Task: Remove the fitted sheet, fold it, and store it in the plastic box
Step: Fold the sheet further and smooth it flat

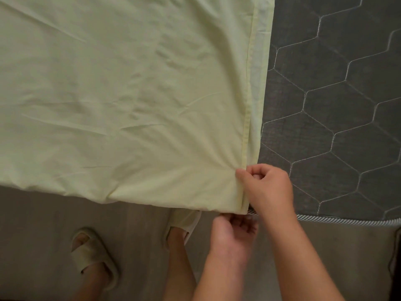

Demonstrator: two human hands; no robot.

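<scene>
Sheet (121,94) on mattress (325,105), left.

Nothing here can be read. No text, label, brand or number shows on the pale green sheet (130,94) or on the grey quilted mattress (338,101) beneath it.

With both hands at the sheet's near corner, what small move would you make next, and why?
Probably align the corner's layers and draw them taut. The right hand pinches the fitted sheet at its hemmed edge, the left hand grips the corner below, and wrinkles fan out from there.
</scene>
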